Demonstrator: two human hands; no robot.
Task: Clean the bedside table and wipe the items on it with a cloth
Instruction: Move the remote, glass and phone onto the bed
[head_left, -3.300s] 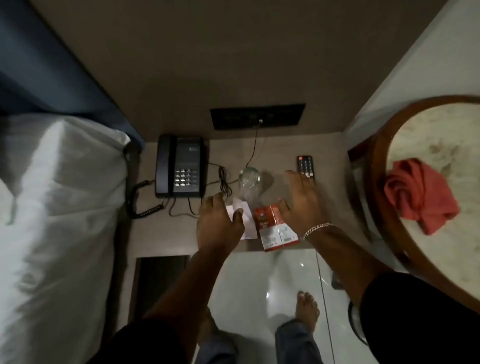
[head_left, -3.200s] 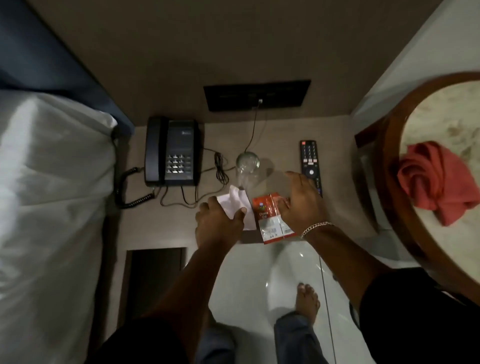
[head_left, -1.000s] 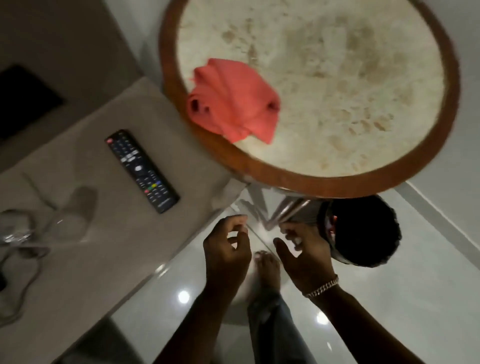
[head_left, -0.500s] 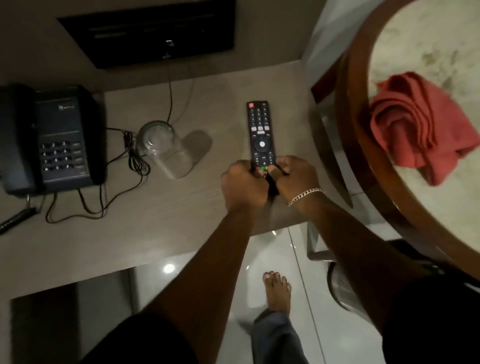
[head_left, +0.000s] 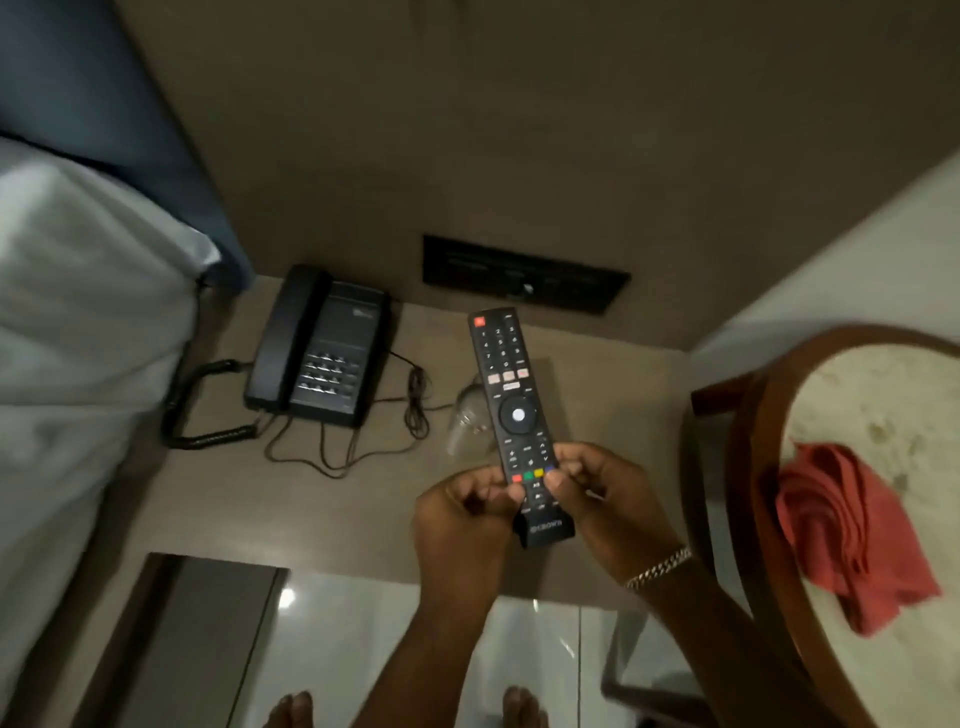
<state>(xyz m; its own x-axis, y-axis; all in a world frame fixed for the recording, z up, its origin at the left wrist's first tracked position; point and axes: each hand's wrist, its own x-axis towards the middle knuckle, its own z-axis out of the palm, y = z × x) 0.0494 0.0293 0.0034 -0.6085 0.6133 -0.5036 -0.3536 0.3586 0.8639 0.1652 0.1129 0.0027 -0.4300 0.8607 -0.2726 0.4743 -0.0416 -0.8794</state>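
I hold a black remote control (head_left: 506, 395) lifted above the beige bedside table (head_left: 332, 514), buttons facing up. My left hand (head_left: 465, 525) grips its lower left edge and my right hand (head_left: 608, 499), with a chain bracelet at the wrist, grips its lower right edge. A clear drinking glass (head_left: 467, 423) stands on the table, partly hidden behind the remote. A black desk phone (head_left: 319, 348) with a coiled cord sits at the table's back left. The red cloth (head_left: 852, 530) lies crumpled on the round table to the right.
The round marble-topped table with a wooden rim (head_left: 748, 499) stands close on the right. A bed with a white pillow (head_left: 78, 332) fills the left side. A black switch panel (head_left: 524, 273) is on the wall behind. My bare feet stand on the glossy floor (head_left: 363, 649).
Both hands took hold of the remote where it lay on the bedside table and have lifted it up off the surface. The white paper and red packet are no longer on the table.
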